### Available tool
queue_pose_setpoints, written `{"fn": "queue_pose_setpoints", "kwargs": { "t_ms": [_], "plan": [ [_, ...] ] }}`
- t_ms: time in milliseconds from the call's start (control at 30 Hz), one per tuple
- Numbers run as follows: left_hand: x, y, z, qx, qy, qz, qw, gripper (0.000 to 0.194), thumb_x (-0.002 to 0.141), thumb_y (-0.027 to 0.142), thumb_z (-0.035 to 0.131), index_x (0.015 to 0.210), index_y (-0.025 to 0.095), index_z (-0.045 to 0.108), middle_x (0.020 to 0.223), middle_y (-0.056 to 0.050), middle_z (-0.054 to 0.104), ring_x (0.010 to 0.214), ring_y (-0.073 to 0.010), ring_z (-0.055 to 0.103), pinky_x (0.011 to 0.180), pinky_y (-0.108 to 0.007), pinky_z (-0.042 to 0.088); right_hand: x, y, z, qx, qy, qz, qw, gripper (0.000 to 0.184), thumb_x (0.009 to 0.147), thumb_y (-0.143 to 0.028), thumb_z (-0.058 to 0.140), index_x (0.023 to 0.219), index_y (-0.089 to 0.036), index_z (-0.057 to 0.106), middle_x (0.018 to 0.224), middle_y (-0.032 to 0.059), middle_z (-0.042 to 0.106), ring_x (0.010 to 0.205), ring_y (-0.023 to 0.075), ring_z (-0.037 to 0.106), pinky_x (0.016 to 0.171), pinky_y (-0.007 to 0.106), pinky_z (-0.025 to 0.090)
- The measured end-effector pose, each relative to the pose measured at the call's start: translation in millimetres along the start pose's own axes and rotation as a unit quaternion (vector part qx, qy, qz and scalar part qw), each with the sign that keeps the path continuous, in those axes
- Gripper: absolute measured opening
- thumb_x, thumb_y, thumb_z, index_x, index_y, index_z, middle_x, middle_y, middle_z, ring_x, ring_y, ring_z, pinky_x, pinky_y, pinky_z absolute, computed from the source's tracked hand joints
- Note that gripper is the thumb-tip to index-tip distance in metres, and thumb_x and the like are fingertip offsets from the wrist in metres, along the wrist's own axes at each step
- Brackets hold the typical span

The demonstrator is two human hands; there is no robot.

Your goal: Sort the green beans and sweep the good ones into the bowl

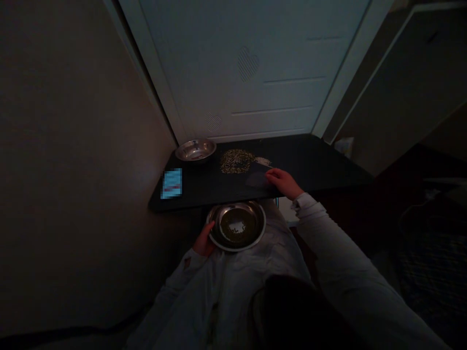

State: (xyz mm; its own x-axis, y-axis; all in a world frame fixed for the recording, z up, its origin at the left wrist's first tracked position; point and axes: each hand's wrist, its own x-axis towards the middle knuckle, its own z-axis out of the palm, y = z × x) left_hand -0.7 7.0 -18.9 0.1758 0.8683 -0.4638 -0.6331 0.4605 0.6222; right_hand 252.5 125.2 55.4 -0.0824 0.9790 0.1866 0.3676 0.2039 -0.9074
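My left hand [203, 241] grips the left rim of a steel bowl [237, 226] held on my lap just below the table's front edge; the bowl holds some small grains. My right hand [282, 181] rests on the dark table [321, 167], fingers curled and pressed down beside a pile of grains [236, 161]. A smaller pale heap [262, 160] lies just beyond the fingertips. Whether the fingers hold any grains is too dark to tell.
A second, empty steel bowl [195, 149] stands at the table's back left corner. A light blue card [171, 183] lies near the left front edge. A white door [251, 68] rises behind the table, a wall at left.
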Motion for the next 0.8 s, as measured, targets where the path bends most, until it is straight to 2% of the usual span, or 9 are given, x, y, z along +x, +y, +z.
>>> {"fn": "queue_pose_setpoints", "kwargs": {
  "t_ms": [233,467,667,800],
  "plan": [
    [0.0,-1.9,1.1,0.002,0.019,0.014,1.0,0.024,0.069,0.032,0.054,0.084,0.016,0.064,0.081,-0.004,0.069,0.11,-0.0223,0.046,0.096,-0.033,0.032,-6.5,2.9,-0.8,-0.03,-0.044,0.018,0.998,0.014,0.063,-0.029,0.049,0.065,-0.016,0.051,0.053,-0.0035,0.052,0.052,0.0083,0.045,0.054,0.022,0.033],
    [-1.4,-0.5,2.3,-0.001,0.019,0.011,1.0,0.023,0.069,0.032,0.053,0.084,0.017,0.064,0.082,-0.003,0.069,0.113,-0.0218,0.044,0.097,-0.033,0.03,-8.8,-4.6,-3.1,0.01,-0.133,0.024,0.991,0.015,0.062,-0.03,0.051,0.062,-0.015,0.05,0.052,-0.0036,0.053,0.051,0.0074,0.044,0.054,0.021,0.033],
    [-1.4,-0.6,2.3,-0.001,0.004,0.01,1.0,0.027,0.069,0.032,0.054,0.088,0.017,0.063,0.087,-0.004,0.069,0.115,-0.0226,0.041,0.099,-0.034,0.028,-5.9,-1.5,-0.5,0.007,-0.062,0.021,0.998,0.018,0.065,-0.034,0.049,0.067,-0.016,0.05,0.056,-0.0028,0.055,0.053,0.0078,0.046,0.056,0.021,0.034],
    [-1.4,-1.2,2.8,-0.002,0.002,0.011,1.0,0.028,0.067,0.033,0.055,0.088,0.016,0.063,0.088,-0.005,0.068,0.114,-0.0231,0.042,0.099,-0.034,0.028,-4.9,1.7,5.3,-0.065,-0.064,0.007,0.996,0.019,0.067,-0.034,0.048,0.071,-0.016,0.053,0.059,-0.0015,0.058,0.055,0.0085,0.048,0.056,0.021,0.035]
  ]
}}
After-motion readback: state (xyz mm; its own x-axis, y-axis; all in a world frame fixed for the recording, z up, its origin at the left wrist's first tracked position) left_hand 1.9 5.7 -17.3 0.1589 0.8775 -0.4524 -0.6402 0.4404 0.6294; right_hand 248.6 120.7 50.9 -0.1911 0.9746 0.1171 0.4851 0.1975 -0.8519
